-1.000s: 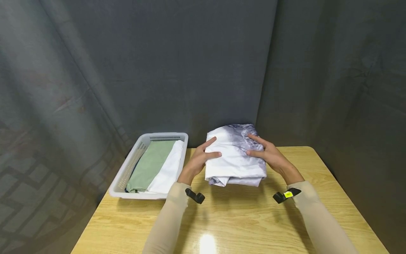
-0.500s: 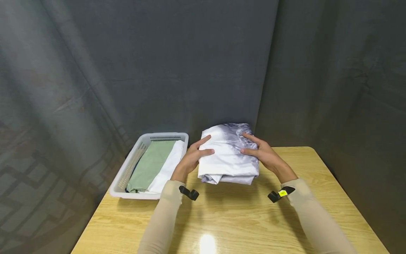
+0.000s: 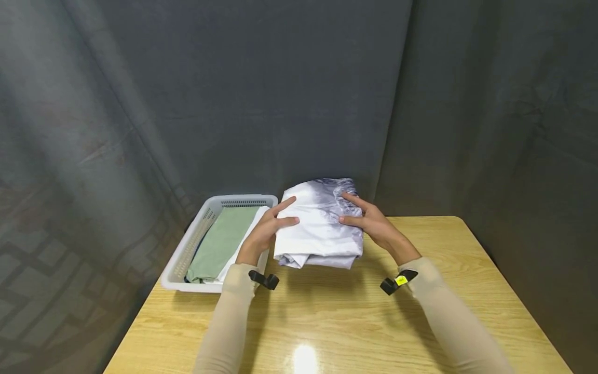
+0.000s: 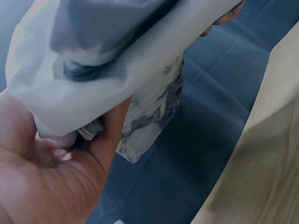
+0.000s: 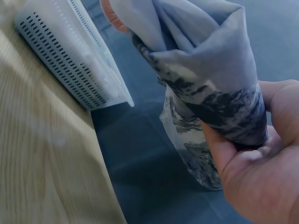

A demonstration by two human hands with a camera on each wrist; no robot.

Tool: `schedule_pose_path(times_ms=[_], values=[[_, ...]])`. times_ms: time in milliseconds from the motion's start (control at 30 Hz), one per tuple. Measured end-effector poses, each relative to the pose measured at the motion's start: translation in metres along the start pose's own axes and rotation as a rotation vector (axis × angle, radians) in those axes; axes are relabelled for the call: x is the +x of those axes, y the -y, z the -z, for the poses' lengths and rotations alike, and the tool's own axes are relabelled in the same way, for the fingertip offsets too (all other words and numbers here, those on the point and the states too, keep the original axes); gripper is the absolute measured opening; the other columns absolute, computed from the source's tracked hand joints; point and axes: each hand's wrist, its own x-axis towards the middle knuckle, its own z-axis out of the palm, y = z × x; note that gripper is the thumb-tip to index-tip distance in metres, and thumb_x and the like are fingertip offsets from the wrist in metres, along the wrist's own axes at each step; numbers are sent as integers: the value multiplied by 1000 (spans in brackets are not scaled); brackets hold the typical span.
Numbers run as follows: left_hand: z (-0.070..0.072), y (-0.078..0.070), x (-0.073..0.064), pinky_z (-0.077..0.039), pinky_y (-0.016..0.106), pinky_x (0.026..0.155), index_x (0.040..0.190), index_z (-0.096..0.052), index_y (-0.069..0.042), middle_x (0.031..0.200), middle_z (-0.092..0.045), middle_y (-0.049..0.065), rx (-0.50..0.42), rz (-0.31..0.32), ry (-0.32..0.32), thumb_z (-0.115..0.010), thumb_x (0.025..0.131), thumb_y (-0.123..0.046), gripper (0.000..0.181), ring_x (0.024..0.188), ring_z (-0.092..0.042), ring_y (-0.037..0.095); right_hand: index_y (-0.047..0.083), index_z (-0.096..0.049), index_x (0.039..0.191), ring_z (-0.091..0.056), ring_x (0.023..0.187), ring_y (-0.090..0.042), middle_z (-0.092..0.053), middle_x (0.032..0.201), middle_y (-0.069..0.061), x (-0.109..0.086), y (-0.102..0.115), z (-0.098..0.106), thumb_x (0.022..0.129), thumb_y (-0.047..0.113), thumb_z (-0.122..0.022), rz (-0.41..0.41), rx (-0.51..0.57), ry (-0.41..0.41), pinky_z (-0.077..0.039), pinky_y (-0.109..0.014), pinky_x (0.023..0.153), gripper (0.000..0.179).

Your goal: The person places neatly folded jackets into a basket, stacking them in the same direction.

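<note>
A folded white and grey-purple patterned cloth (image 3: 317, 218) is held up over the table, right of the basket. My left hand (image 3: 266, 231) grips its left side, thumb and a finger on top and the other fingers underneath. On the opposite side my right hand (image 3: 376, 223) holds it the same way. Loose layers show at the front fold. From the left wrist view, the left hand (image 4: 60, 172) is curled round the cloth's edge, and part of the cloth hangs down. In the right wrist view the right hand (image 5: 266, 158) clasps the dark-patterned end.
A white plastic basket (image 3: 175, 270) with perforated walls stands at the table's left. Inside lie a folded green cloth (image 3: 224, 241) and a white cloth (image 3: 229, 266). Grey curtains (image 3: 289, 104) hang behind the wooden table (image 3: 336, 327).
Both hands have carried the folded cloth leftward, closer to the basket, and its left edge now comes near the basket's right rim. The basket has stayed in place.
</note>
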Motion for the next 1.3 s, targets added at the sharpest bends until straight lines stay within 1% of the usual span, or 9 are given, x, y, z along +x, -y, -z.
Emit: schedule_pose_path(times_ms=[200, 400, 600, 700, 933, 1067, 1167, 1233, 1300], values=[[14, 4, -3, -8, 59, 134, 162, -48, -29, 180, -13, 1, -17, 4, 6, -73, 99, -12, 70, 167, -1, 25, 21, -36, 168, 8, 167, -32, -7, 181, -7, 6, -1, -10, 98, 19, -79, -3, 4, 11, -16, -62, 132, 82], [29, 5, -10, -25, 53, 131, 164, -45, -29, 180, -14, 2, -27, 14, 12, -71, 100, -11, 72, 165, -13, 26, 19, -35, 168, 9, 166, -33, -7, 181, -8, 14, -3, -21, 98, 16, -78, 14, 24, 43, -21, -62, 131, 83], [46, 7, -16, -52, 35, 109, 163, -45, -35, 175, -27, 2, -42, 58, -4, -70, 100, -10, 72, 150, -42, 23, 19, -34, 169, 8, 167, -33, -10, 180, -7, 24, -3, -35, 98, 14, -77, 30, 24, 75, -16, -62, 132, 83], [54, 7, -20, -58, 31, 96, 164, -43, -35, 172, -34, 7, -62, 66, 3, -68, 102, -10, 72, 137, -53, 28, 19, -35, 169, 5, 167, -32, -14, 180, -6, 28, -1, -43, 97, 14, -77, 41, 17, 80, -11, -62, 133, 84], [71, 10, -29, -54, 25, 99, 164, -43, -33, 177, -20, -3, -28, 51, -22, -68, 103, -13, 70, 147, -42, 21, 22, -33, 169, 3, 167, -28, -15, 180, -5, 35, 3, -58, 97, 15, -77, 43, 7, 110, -6, -61, 134, 85], [80, 11, -33, -59, 29, 93, 165, -43, -33, 172, -31, 2, -66, 56, -20, -66, 103, -11, 70, 128, -60, 18, 24, -33, 169, 3, 167, -29, -14, 180, -4, 38, 6, -66, 98, 15, -77, 42, 10, 122, -12, -61, 133, 84], [87, 10, -36, -61, 29, 88, 165, -42, -33, 160, -46, 4, -88, 62, -18, -65, 104, -10, 69, 111, -69, 13, 25, -34, 169, -2, 166, -28, -16, 180, -3, 42, 8, -73, 97, 14, -77, 37, 17, 129, -23, -57, 131, 85], [91, 10, -38, -62, 30, 85, 165, -42, -32, 146, -58, 4, -100, 68, -17, -64, 104, -9, 69, 103, -72, 13, 26, -34, 169, -12, 163, -28, -18, 179, -2, 44, 9, -77, 97, 13, -77, 34, 20, 132, -39, -51, 122, 85], [96, 9, -41, -63, 30, 81, 166, -41, -31, 129, -66, 0, -102, 72, -20, -64, 104, -9, 69, 97, -73, 12, 28, -34, 169, -20, 157, -28, -18, 179, -1, 46, 11, -82, 97, 14, -77, 31, 16, 139, -50, -43, 104, 85]])
